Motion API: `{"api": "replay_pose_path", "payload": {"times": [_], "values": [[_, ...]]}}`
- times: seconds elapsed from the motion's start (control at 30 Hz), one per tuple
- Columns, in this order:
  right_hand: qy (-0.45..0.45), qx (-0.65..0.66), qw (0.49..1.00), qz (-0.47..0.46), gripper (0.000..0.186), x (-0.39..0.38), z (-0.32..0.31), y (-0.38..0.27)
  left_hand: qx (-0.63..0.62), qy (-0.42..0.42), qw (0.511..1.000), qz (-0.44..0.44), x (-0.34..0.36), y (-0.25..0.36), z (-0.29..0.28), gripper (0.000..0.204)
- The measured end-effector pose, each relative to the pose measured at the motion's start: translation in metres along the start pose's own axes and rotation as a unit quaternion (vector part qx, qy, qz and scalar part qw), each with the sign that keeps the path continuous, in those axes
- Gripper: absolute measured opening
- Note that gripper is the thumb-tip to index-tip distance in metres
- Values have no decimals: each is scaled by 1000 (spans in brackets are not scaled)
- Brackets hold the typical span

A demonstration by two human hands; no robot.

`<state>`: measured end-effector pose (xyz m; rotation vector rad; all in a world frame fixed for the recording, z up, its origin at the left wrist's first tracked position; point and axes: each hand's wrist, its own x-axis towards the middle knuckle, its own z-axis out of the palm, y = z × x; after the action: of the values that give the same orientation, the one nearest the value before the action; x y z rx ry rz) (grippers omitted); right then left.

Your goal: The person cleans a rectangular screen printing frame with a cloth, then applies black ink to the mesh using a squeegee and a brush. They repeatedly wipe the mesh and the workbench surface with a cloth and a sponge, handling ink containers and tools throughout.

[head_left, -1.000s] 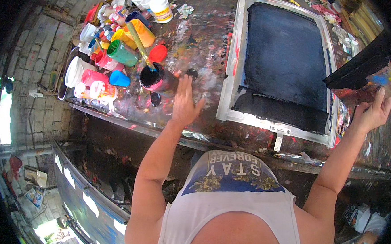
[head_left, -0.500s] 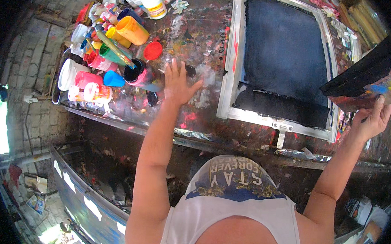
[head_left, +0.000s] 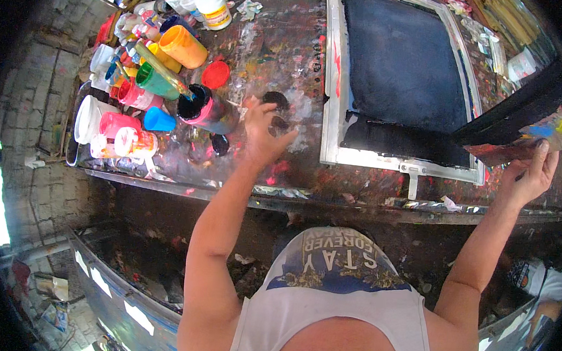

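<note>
My right hand (head_left: 530,176) grips a wide squeegee (head_left: 554,131) by its paint-smeared side, thumb on the near face. Black ink coats the squeegee's other side, and one end overlaps the right edge of a screen-printing frame (head_left: 332,114). Dark ink covers the mesh (head_left: 403,73), thickest along its near end. My left hand (head_left: 265,136) is over the table with fingers bent and apart, holding nothing. Just beyond its fingertips lies a round black lid (head_left: 276,100). To its left a jar of black ink (head_left: 215,115) leans toward it, a stained stick (head_left: 162,72) reaching its mouth.
Several open paint pots, including an orange one (head_left: 184,46) and a blue cup (head_left: 160,119), crowd the table's left. A red lid (head_left: 216,74) lies beside them. The frame's metal hinge (head_left: 412,183) points toward the table's front edge (head_left: 330,205). A person's sleeve (head_left: 554,285) shows at lower right.
My left hand's fingers have gone from spread flat to bent, and it has shifted slightly right. The right hand keeps hold of the squeegee, which sits a little lower beside the frame.
</note>
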<state>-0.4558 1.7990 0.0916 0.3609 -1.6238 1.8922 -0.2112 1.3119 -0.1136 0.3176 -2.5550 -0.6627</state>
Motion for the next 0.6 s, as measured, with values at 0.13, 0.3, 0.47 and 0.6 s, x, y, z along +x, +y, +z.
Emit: {"api": "replay_pose_path", "payload": {"times": [0.13, 0.3, 0.47, 0.6], "values": [[-10, 5, 1000, 9, 36, -1, 3, 0, -392, -38, 879, -270, 7, 42, -31, 62], [-28, 23, 999, 36, 33, -8, 16, 12, -391, 31, 904, -167, 20, 68, -124, 67], [-22, 39, 998, 50, 31, -12, 30, 21, 125, 101, 985, 64, 33, 35, -194, 67], [-47, 75, 994, 58, 31, -8, 34, 22, 309, 68, 948, 39, 24, 0, -192, 69]]}}
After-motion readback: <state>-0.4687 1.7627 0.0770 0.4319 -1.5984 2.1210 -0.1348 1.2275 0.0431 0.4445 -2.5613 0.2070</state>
